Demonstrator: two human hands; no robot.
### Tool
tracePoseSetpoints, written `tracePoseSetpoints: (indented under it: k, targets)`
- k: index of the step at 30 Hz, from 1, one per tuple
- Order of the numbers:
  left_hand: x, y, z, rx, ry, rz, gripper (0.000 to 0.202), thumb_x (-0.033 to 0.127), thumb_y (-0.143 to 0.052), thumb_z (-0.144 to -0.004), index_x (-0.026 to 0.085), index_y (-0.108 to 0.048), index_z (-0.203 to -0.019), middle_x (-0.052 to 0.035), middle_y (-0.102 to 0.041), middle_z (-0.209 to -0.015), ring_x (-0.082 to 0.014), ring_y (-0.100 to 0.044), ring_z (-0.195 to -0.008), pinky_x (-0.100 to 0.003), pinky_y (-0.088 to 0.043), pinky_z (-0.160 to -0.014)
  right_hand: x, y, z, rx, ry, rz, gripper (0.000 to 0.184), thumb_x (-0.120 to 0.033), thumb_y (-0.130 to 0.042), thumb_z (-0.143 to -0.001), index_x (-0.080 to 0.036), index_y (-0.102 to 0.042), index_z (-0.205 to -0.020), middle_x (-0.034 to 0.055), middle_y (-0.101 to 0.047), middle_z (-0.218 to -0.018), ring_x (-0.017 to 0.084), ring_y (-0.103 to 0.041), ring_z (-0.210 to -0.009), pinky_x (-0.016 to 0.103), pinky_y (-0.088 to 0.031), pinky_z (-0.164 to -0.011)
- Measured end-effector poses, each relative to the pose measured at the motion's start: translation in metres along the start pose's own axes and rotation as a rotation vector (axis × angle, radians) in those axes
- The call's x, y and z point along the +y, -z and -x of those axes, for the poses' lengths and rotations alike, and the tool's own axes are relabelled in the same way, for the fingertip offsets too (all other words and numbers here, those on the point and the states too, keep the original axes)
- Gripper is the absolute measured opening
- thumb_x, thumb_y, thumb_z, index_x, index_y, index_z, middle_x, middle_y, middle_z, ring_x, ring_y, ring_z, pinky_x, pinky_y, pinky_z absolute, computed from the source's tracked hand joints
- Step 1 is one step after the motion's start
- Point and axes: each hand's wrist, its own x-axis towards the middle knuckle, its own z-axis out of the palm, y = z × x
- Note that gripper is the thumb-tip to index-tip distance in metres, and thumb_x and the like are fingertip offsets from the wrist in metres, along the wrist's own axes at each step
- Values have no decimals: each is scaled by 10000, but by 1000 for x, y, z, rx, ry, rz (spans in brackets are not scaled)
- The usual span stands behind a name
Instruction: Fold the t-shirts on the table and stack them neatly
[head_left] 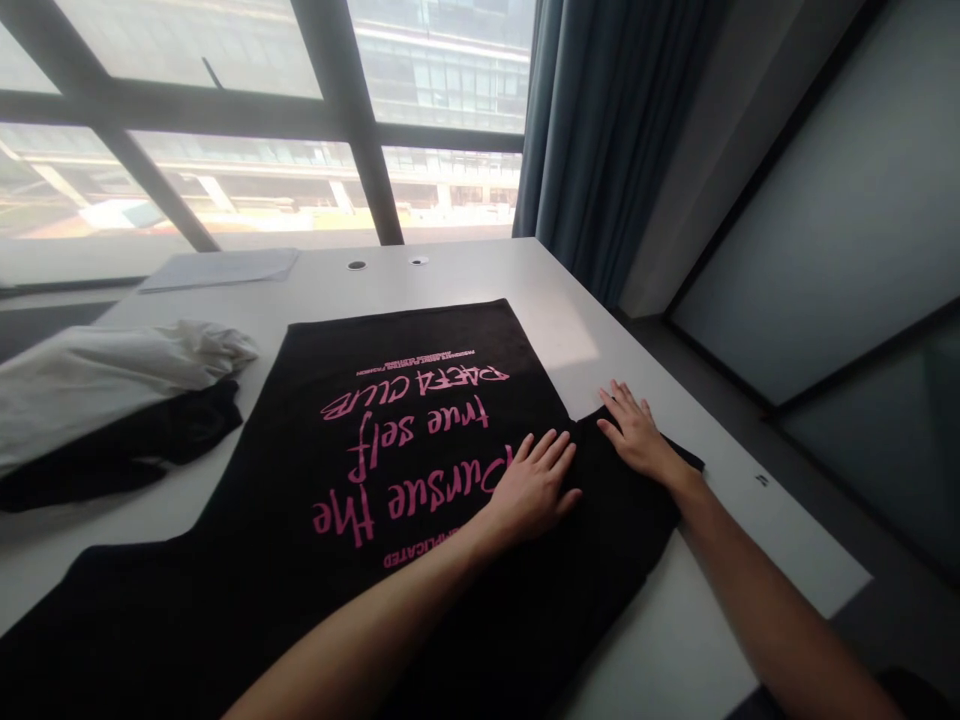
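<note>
The black shirt (420, 345) lies spread flat, its pink lettering upside down.

Free tabletop (465, 280) beyond the black shirt (427, 430)
Bunched clothes (105, 390) block the left; papers (221, 271) lie at far left.

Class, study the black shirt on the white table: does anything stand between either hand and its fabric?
Nothing visible does. The left hand lies flat on the black shirt, at the pink lettering's edge, and the right hand lies across its sleeve's edge. Pale clothing lies further left.
</note>
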Motion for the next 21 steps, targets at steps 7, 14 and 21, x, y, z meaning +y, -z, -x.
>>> tracePoseSetpoints:
  k: [7, 14, 21]
  targets:
    - [-1, 1, 0, 1, -12, -10, 652, 534, -412, -1030, 172, -359, -1571, -105, -317, -1659, -276, -244, -1549, -519, -211, -1258, -31, 33, 11, 408, -19, -155, 519, -396, -280, -1073, -234, -436, -1541, 108, -353, -1645, 244, -225, -1555, 580, -177, -1243]
    - [0, 2, -1, 10, -12, -15, 639, 509, -459, -1017, 175, -385, -1557, -118, -344, -1646, -285, -258, -1544, -517, -229, -1253, -49, 5, 46, -30, 57, 32, 603, -386, -350, -1052, -183, -286, -1617, 127, -313, -1654, 283, -215, -1555, 611, -189, -1232]
    - [2, 4, -3, -7, -1, -20, 628, 497, -455, -1019, 174, -391, -1554, -112, -340, -1649, -287, -265, -1542, -520, -222, -1256, -50, 26, 77, 78, 7, 35, 611, -381, -318, -1067, -204, -208, -1641, 103, -287, -1667, 257, -194, -1562, 564, -188, -1250]
